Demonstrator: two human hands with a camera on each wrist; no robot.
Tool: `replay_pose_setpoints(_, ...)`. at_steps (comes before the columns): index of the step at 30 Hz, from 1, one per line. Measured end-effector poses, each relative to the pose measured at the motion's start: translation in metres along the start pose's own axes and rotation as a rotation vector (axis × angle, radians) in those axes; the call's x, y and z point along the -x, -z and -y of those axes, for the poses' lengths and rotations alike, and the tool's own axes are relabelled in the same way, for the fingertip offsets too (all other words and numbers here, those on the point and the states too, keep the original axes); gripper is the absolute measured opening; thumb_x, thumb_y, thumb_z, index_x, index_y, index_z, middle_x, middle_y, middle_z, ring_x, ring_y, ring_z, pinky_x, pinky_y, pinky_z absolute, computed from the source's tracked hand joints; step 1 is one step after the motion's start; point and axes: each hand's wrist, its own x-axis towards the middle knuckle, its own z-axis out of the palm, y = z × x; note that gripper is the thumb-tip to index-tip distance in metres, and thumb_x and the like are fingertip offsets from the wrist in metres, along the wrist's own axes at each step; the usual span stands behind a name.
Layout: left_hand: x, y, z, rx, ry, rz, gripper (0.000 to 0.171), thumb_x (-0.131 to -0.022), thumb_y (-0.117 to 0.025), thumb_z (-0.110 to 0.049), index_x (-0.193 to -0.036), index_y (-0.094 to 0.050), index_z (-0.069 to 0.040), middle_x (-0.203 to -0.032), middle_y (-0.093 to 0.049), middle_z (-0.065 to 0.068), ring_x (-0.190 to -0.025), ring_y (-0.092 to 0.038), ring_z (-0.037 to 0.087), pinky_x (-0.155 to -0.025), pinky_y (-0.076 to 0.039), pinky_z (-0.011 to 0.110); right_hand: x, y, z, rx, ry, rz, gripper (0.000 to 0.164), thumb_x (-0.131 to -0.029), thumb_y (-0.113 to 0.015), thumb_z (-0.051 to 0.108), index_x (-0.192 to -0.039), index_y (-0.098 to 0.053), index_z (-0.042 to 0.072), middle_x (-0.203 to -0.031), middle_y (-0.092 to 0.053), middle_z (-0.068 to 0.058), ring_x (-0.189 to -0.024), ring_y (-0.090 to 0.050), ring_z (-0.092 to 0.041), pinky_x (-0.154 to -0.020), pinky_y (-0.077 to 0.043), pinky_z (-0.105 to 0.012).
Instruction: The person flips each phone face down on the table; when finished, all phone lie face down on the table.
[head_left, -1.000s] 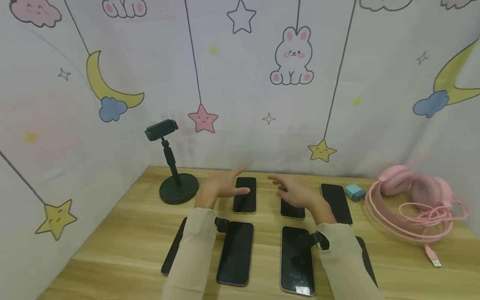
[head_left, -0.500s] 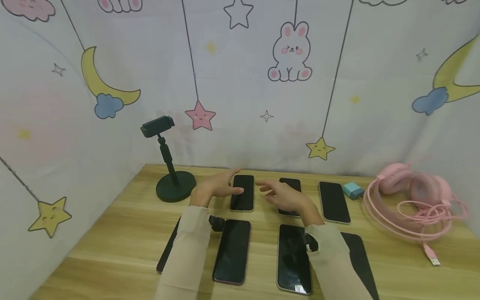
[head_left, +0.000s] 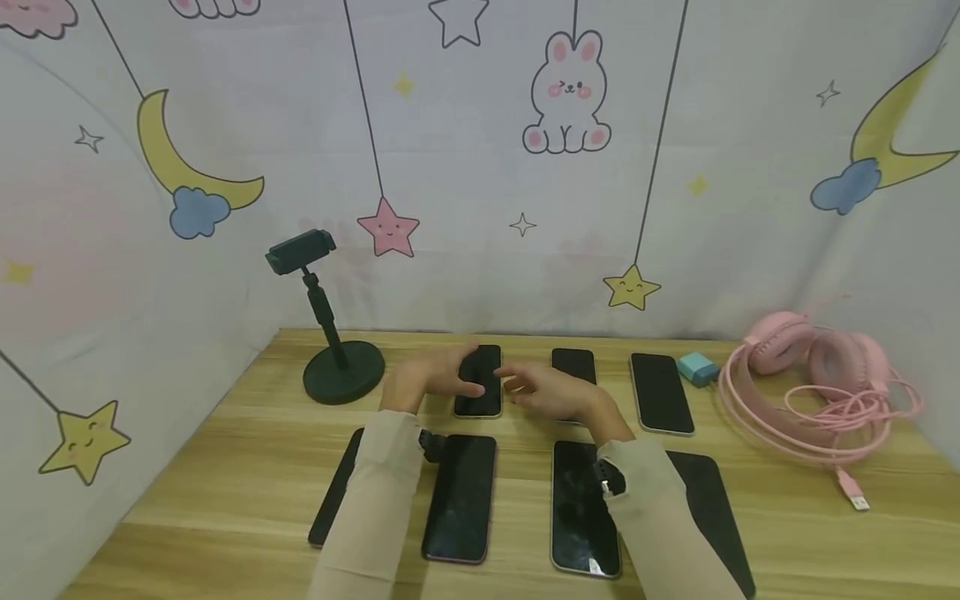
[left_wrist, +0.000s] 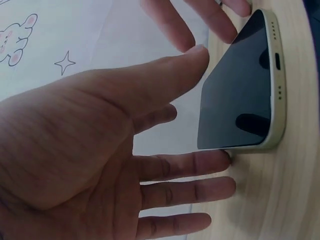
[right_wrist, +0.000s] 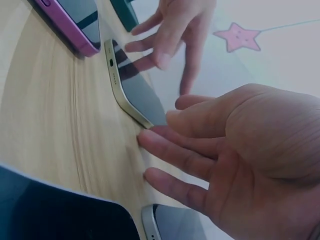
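Observation:
A dark-screened smartphone [head_left: 483,407] with a pale edge lies at the back of the table, between my two hands. My left hand [head_left: 431,377] is at its left side, thumb reaching over the screen; the left wrist view shows straight fingers beside the phone [left_wrist: 235,100]. From the right, my right hand [head_left: 551,390] holds its fingertips right at the phone's edge, fingers loosely bent, nothing in them. Behind that hand, a second phone [head_left: 573,361] is partly covered. Nearer to me lie a pink-edged phone [head_left: 461,500] and a larger phone [head_left: 577,517], partly under the right wrist.
Another phone [head_left: 662,393] lies at the back right. Phones at the far left [head_left: 333,492] and right [head_left: 708,508] are partly hidden by sleeves. A dark stand [head_left: 341,375] is back left; a blue charger [head_left: 697,369] and pink headphones [head_left: 847,367] with coiled cable lie right.
My right hand has moved left, from over the second back phone to the right edge of the first. My left hand stays almost in place. The head view has shifted slightly.

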Motion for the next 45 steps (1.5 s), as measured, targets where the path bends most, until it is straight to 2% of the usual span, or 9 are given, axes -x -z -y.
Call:
replay_pose_setpoints(7, 0.0, -0.004, -0.004, 0.024, -0.002, 0.031, 0.087, -0.095, -0.069, -0.038, -0.161, -0.018, -0.015, -0.16, -0.03, 0.017, -0.144, -0.035, 0.036, -0.112, -0.031, 0.054, -0.003, -0.004, 0.004, -0.005, -0.055, 0.008, 0.044, -0.102, -0.05, 0.0, -0.145, -0.044, -0.006, -0.142, -0.053, -0.025, -0.133, -0.05, -0.036, -0.107, -0.04, -0.05)
replay_pose_setpoints(10, 0.0, -0.004, -0.008, 0.014, 0.007, 0.049, 0.089, -0.094, -0.07, -0.039, -0.162, -0.017, -0.017, -0.159, -0.032, 0.017, -0.142, -0.037, 0.036, -0.112, -0.032, 0.053, -0.003, -0.005, 0.003, -0.069, -0.093, -0.009, 0.045, -0.103, -0.049, 0.001, -0.147, -0.042, -0.005, -0.142, -0.053, -0.025, -0.134, -0.048, -0.036, -0.108, -0.039, -0.051)
replay_pose_setpoints(14, 0.0, -0.004, -0.012, -0.019, 0.023, 0.075, 0.094, -0.091, -0.072, -0.044, -0.162, -0.016, -0.019, -0.157, -0.036, 0.018, -0.138, -0.043, 0.036, -0.11, -0.034, 0.053, -0.002, -0.006, 0.001, -0.226, -0.161, -0.048, 0.048, -0.103, -0.049, 0.002, -0.15, -0.04, -0.001, -0.145, -0.05, -0.024, -0.136, -0.046, -0.036, -0.108, -0.037, -0.052)
replay_pose_setpoints(17, 0.0, -0.007, -0.013, -0.036, 0.024, 0.089, 0.095, -0.091, -0.072, -0.045, -0.162, -0.014, -0.02, -0.155, -0.038, 0.019, -0.135, -0.046, 0.037, -0.109, -0.036, 0.052, -0.004, -0.008, 0.001, -0.376, -0.222, -0.092, 0.05, -0.104, -0.05, 0.005, -0.151, -0.037, -0.002, -0.144, -0.049, -0.026, -0.133, -0.05, -0.037, -0.107, -0.04, -0.052)
replay_pose_setpoints(22, -0.002, -0.011, -0.014, -0.006, 0.002, 0.09, 0.096, -0.091, -0.072, -0.046, -0.162, -0.014, -0.019, -0.157, -0.034, 0.02, -0.139, -0.041, 0.036, -0.11, -0.035, 0.051, -0.009, -0.01, 0.006, -0.641, -0.352, -0.171, 0.054, -0.107, -0.046, 0.012, -0.154, -0.027, -0.006, -0.144, -0.047, -0.031, -0.129, -0.053, -0.04, -0.106, -0.041, -0.05)
replay_pose_setpoints(27, -0.004, -0.01, -0.017, 0.018, -0.023, 0.091, 0.096, -0.091, -0.071, -0.046, -0.162, -0.012, -0.017, -0.16, -0.029, 0.018, -0.143, -0.036, 0.035, -0.112, -0.032, 0.051, -0.012, -0.007, 0.009, -0.746, -0.44, -0.243, 0.051, -0.109, -0.039, 0.011, -0.154, -0.024, -0.007, -0.146, -0.045, -0.03, -0.132, -0.05, -0.04, -0.109, -0.038, -0.049)
replay_pose_setpoints(31, -0.004, -0.007, -0.019, 0.044, -0.046, 0.098, 0.095, -0.093, -0.068, -0.046, -0.162, -0.01, -0.016, -0.162, -0.025, 0.017, -0.145, -0.032, 0.034, -0.114, -0.029, 0.05, -0.012, -0.006, 0.009, -0.773, -0.459, -0.279, 0.049, -0.108, -0.037, 0.007, -0.154, -0.025, -0.008, -0.147, -0.044, -0.03, -0.134, -0.047, -0.04, -0.109, -0.038, -0.048)
replay_pose_setpoints(38, 0.0, -0.007, -0.018, 0.06, -0.036, 0.1, 0.092, -0.095, -0.063, -0.051, -0.162, -0.01, -0.018, -0.163, -0.024, 0.015, -0.146, -0.032, 0.032, -0.114, -0.03, 0.05, -0.01, -0.006, 0.012, -0.815, -0.445, -0.287, 0.052, -0.106, -0.042, 0.005, -0.154, -0.024, -0.007, -0.147, -0.044, -0.029, -0.134, -0.048, -0.04, -0.108, -0.039, -0.048)
replay_pose_setpoints(45, -0.003, -0.007, -0.02, 0.075, -0.1, 0.08, 0.089, -0.097, -0.059, -0.052, -0.162, -0.011, -0.014, -0.162, -0.025, 0.016, -0.146, -0.031, 0.032, -0.115, -0.029, 0.049, -0.007, -0.001, 0.012, -0.831, -0.401, -0.327, 0.055, -0.104, -0.045, 0.0, -0.154, -0.025, -0.006, -0.146, -0.044, -0.03, -0.134, -0.047, -0.041, -0.107, -0.04, -0.047)
